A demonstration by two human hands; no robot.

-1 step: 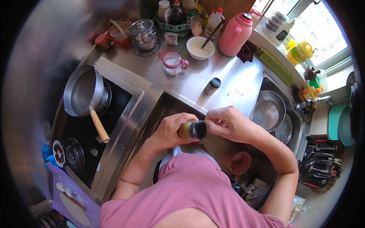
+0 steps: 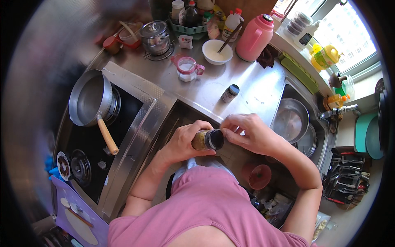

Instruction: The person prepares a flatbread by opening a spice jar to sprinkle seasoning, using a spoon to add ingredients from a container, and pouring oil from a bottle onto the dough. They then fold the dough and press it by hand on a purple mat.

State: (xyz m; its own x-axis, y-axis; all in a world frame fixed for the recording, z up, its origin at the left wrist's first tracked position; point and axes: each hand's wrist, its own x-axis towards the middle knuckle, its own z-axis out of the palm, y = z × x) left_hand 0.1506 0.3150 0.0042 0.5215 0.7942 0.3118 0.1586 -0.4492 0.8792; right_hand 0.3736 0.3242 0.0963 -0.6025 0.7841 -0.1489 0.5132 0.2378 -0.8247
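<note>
My left hand [image 2: 185,142] is wrapped round a spice jar [image 2: 200,140] with yellowish-brown contents and a black cap [image 2: 214,139]. The jar lies tilted in front of my pink shirt, its capped end toward the right. At the cap's right edge, my right hand [image 2: 242,129] has thumb and fingers pinched together. What the pinch holds, if anything, is too small to make out. On the steel counter just beyond stands a second small jar [image 2: 230,93] with a dark lid.
A wok [image 2: 91,99] with a wooden handle sits on the stove at left. Along the counter are a pink-lidded jar [image 2: 188,69], a white bowl [image 2: 217,52] with chopsticks, a pink thermos [image 2: 254,38] and a lidded pot [image 2: 155,39]. A metal basin [image 2: 290,119] fills the sink.
My right fingers have shifted slightly at the cap's edge, and the cap has tilted a little. The jar remains in my left hand.
</note>
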